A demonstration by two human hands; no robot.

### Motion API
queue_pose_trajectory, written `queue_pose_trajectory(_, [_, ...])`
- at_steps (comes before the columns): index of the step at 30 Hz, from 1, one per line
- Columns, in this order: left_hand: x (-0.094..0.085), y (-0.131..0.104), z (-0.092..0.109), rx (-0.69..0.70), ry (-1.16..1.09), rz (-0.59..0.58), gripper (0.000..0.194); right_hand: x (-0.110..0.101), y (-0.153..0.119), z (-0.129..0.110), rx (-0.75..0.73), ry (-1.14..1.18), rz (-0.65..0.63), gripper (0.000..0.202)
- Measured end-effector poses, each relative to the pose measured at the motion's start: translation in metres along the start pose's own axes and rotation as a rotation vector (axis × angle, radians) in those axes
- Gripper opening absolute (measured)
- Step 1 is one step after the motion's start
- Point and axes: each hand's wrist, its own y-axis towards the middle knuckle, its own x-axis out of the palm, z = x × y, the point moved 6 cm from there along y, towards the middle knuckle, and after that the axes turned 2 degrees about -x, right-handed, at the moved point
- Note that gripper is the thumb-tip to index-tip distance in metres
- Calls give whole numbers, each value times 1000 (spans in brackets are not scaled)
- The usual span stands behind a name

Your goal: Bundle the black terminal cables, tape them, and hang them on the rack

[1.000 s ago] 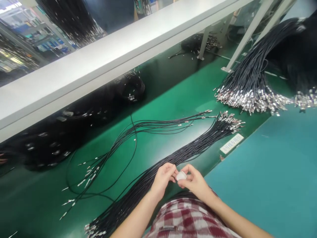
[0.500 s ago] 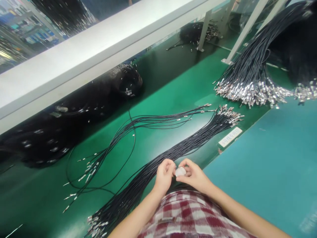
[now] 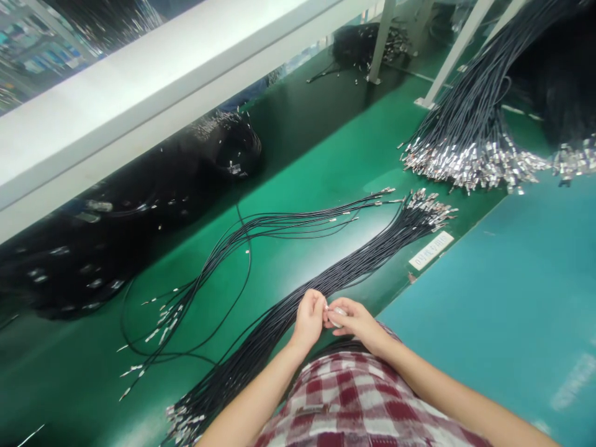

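Right hand (image 3: 357,323) curling over white piece (image 3: 338,315)

Head view: its fingers are clamping and hiding more than 0.5 s ago, suggesting a firmer hold. The left hand (image 3: 309,319) is meeting them near the black cable bundle (image 3: 347,270); whether it is gripping anything is unclear.

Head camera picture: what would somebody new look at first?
Probably the big fan of dark cables with shiny metal ends, upper right. Next, the long cable bundle slanting across the green surface. Lower middle, the right hand holds something small and white beside the left hand.
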Motion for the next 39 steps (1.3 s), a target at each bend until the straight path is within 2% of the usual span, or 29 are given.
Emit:
queue_pose_trajectory(1, [-4, 7, 0, 5, -7, 49, 34, 1, 1, 2, 13, 19, -9, 49])
queue_pose_trajectory(3, [-11, 21, 0, -71, -84, 90, 31, 3, 4, 3, 41, 70, -15, 46])
queue_pose_trajectory(6, [-14, 35, 1, -274, -255, 9, 31, 9, 11, 2, 98, 191, 10, 37])
queue_pose_trajectory(9, [-18, 39, 11, -320, -279, -113, 32, 18, 20, -3, 83, 249, 35, 32])
queue_pose_trajectory(12, [-31, 37, 22, -200, 30, -152, 19, 21, 22, -3, 85, 170, 95, 33])
queue_pose_trajectory(14, [-43, 38, 34, -24, 343, -89, 6, 19, 19, 3, 146, 149, 133, 29])
queue_pose_trajectory(16, [-50, 40, 45, 146, 590, -23, 15, 18, 15, 12, 220, 179, 151, 24])
queue_pose_trajectory(18, [-51, 45, 46, 216, 730, -4, 19, 17, 14, 21, 282, 210, 179, 19])
queue_pose_trajectory(22, [-51, 59, 18, 39, 756, 73, 22, 16, 29, 36, 357, 172, 292, 8])
queue_pose_trajectory(27, [-52, 62, -23, -183, 663, 121, 22, 16, 51, 43, 307, 225, 349, 11])
queue_pose_trajectory(29, [-52, 63, -32, -272, 617, 80, 21, 15, 52, 42, 294, 240, 318, 14])
queue_pose_trajectory(32, [-49, 65, -35, -413, 536, -60, 19, 13, 46, 37, 240, 245, 232, 17])
queue_pose_trajectory(35, [-46, 62, -30, -524, 452, -235, 12, 13, 38, 29, 175, 241, 149, 17])
queue_pose_trajectory(39, [-36, 48, -25, -732, 274, -530, 4, 16, 33, 16, 85, 149, -69, 16])
